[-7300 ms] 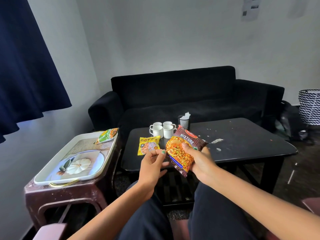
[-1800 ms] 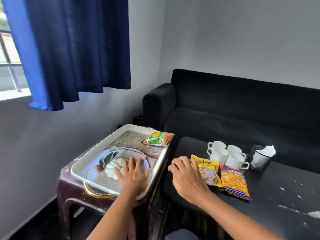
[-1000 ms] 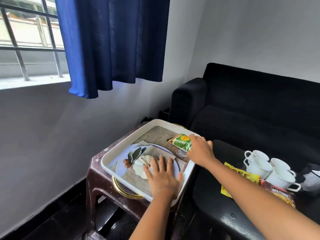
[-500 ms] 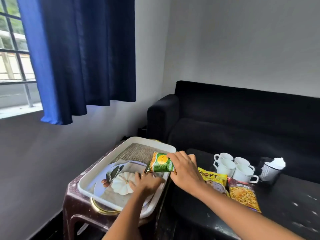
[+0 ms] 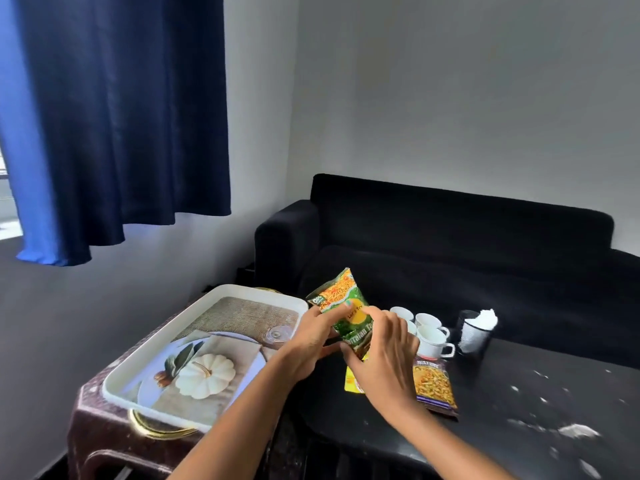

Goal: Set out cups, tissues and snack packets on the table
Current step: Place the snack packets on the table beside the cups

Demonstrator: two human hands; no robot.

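A green snack packet (image 5: 341,294) is held upright in the air between the tray and the black table (image 5: 512,410). My left hand (image 5: 313,336) grips its left edge and my right hand (image 5: 382,351) grips its lower right side. On the table lie a brown mixture packet (image 5: 434,386) and a yellow packet (image 5: 350,381), mostly hidden by my right hand. Behind them stand three white cups (image 5: 431,336) and a dark holder with white tissues (image 5: 476,329).
A white tray (image 5: 249,292) with a pumpkin picture sits on a maroon plastic stool (image 5: 90,420) left of the table. A black sofa (image 5: 467,237) runs behind the table. A blue curtain (image 5: 114,109) hangs at the upper left. White crumbs dot the table's right part.
The green packet has been lifted off the tray and carried right toward the table. My left hand left the tray and joined my right hand on the packet.
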